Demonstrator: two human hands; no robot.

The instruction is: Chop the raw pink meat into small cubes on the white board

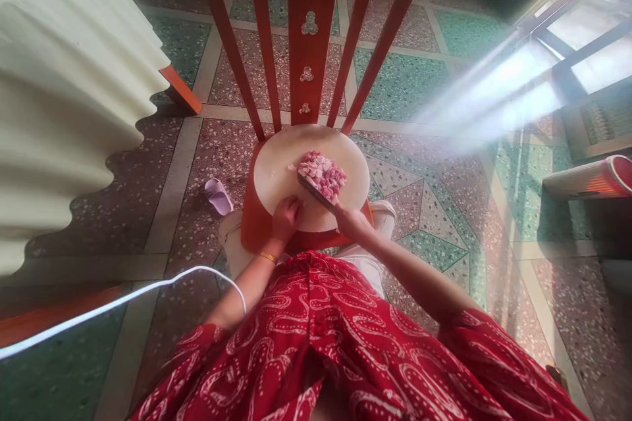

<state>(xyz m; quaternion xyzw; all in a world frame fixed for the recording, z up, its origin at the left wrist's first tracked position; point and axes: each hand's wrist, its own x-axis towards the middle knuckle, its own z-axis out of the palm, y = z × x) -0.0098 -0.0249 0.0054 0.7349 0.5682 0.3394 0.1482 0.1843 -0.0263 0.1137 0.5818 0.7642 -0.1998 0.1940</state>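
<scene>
Red shirt [301, 316], six o'clock — meat [324, 170] beyond.
Right hand [352, 222] grips knife [316, 193]; left hand [287, 218], loosely closed, perhaps steadies board [275, 174].

Your right hand [352, 223] is holding a knife [316, 193] along the chopped pink meat [324, 172]. Your left hand [286, 218] is resting at the near edge of the round board [274, 161], which is sitting on a red chair [251, 230]. A purple slipper [218, 197] is lying nearby.

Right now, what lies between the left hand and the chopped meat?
The head view shows bare board, then the knife, between the left hand and the meat.
</scene>
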